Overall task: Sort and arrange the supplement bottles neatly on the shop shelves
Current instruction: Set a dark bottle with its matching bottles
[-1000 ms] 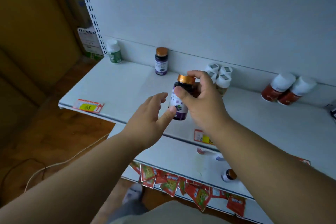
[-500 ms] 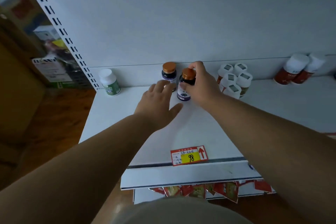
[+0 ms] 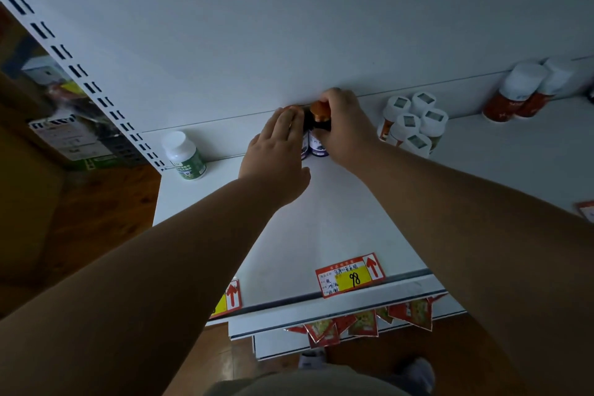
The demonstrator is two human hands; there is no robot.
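Note:
Two dark bottles with copper caps stand side by side at the back wall of the white shelf [image 3: 321, 219]. My right hand [image 3: 345, 125] grips the right dark bottle [image 3: 319, 135] round its cap and body. My left hand [image 3: 278, 151] lies with straight fingers against the left dark bottle [image 3: 304, 148], which it mostly hides. A white bottle with a green label [image 3: 184, 154] stands alone at the shelf's left end. Several small white-capped bottles [image 3: 413, 125] cluster to the right, and two red bottles with white caps [image 3: 520, 92] stand further right.
Price tags [image 3: 350, 275] stick to the shelf's front edge, and red packets [image 3: 363, 323] hang from the lower shelf. A slotted upright [image 3: 80, 74] bounds the shelf on the left, with boxes [image 3: 67, 135] and wooden floor beyond it.
My right hand has carried the dark bottle back to the wall and set it beside the other dark bottle. My left hand has moved up against that other bottle.

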